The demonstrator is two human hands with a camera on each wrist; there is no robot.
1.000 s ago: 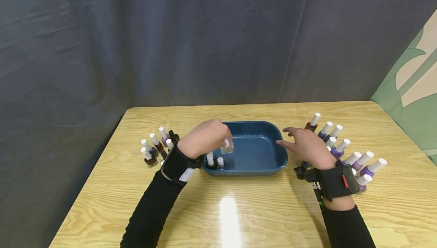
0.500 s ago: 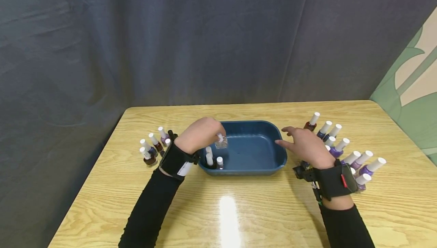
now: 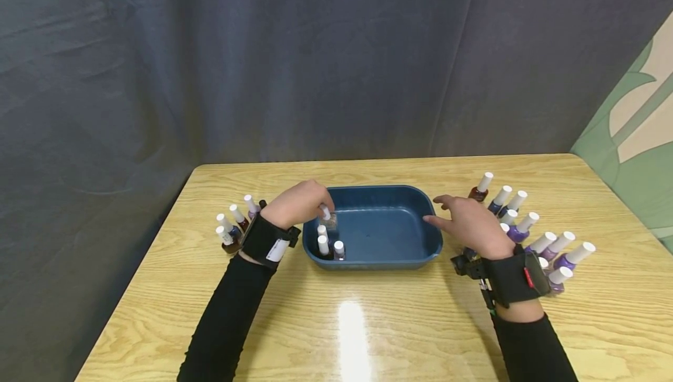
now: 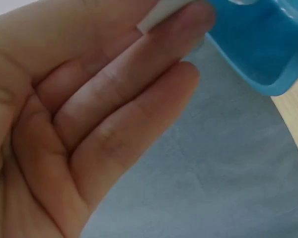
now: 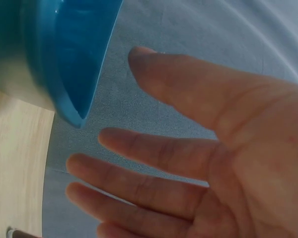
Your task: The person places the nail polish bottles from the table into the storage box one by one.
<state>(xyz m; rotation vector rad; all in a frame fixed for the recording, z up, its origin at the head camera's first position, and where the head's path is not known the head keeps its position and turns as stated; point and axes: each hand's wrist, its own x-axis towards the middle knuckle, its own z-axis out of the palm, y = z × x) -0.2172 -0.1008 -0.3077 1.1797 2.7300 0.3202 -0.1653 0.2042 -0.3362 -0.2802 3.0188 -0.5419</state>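
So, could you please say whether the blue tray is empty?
Not empty: white-capped bottles stand at the left inside the tray.

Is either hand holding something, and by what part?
The left hand holds a clear bottle by its white cap; the right hand holds nothing.

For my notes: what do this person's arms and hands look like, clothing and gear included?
The left hand and right hand are gloveless. Both arms have black sleeves, the right one ending short of the wrist gear. Each wrist wears a wide black band: the left band carries a white label, the right band a small red tag.
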